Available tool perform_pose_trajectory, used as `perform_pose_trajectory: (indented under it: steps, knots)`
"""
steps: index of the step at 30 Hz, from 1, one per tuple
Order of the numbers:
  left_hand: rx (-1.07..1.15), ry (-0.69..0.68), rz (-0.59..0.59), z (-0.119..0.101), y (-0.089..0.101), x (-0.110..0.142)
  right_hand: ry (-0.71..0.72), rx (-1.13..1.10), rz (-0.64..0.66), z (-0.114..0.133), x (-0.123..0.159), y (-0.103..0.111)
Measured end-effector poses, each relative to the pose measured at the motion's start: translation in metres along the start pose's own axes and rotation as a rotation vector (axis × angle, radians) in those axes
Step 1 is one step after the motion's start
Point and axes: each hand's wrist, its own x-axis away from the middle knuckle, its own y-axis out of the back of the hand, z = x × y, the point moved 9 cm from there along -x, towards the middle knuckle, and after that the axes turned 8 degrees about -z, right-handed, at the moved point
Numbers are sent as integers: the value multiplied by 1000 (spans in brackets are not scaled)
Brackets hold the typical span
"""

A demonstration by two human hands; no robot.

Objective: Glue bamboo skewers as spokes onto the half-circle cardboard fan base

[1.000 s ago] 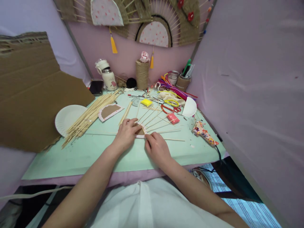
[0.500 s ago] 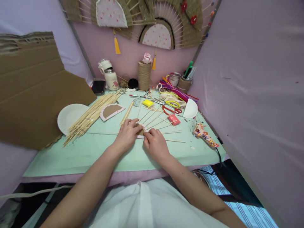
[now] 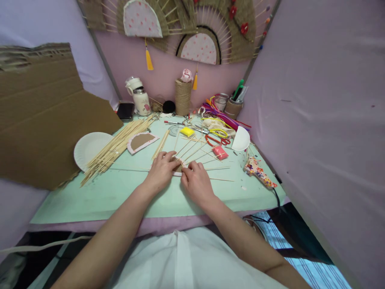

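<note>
My left hand (image 3: 161, 170) rests on a small brown cardboard half-circle (image 3: 178, 170) with a pale rim, its fingers pressing it against the table. Thin bamboo sticks (image 3: 195, 153) fan out from that piece to the back and right; one more points left from under the hand. My right hand (image 3: 197, 182) is closed at the right edge of the half-circle, its thumb and fingertips together at a stick's inner end. The fingers partly hide the tip they hold. Behind my left hand lies a second cardboard half-circle (image 3: 141, 141) with a pale rim.
A big bundle of bamboo sticks (image 3: 118, 146) overlaps a white paper plate (image 3: 87, 146) beside a large cardboard sheet (image 3: 54, 120). Yellow-handled scissors (image 3: 218, 133), a red packet (image 3: 220, 152), a white half-circle (image 3: 241, 139) and a patterned glue gun (image 3: 258, 172) with a cord lie right.
My right fingertips have slid slightly up and left, from the lower right corner of the half-circle onto its edge by the sticks. My left hand stays on the piece. The camera view shifted a little.
</note>
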Motion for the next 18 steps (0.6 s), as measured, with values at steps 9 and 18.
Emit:
perform_pose_trajectory:
  steps: [9,18]
  knots:
    - [-4,0,12,2,-2,0,-3,6,-26,-1,1,1]
    - [-4,12,14,4,-2,0,-24,25,-35,-1,3,1]
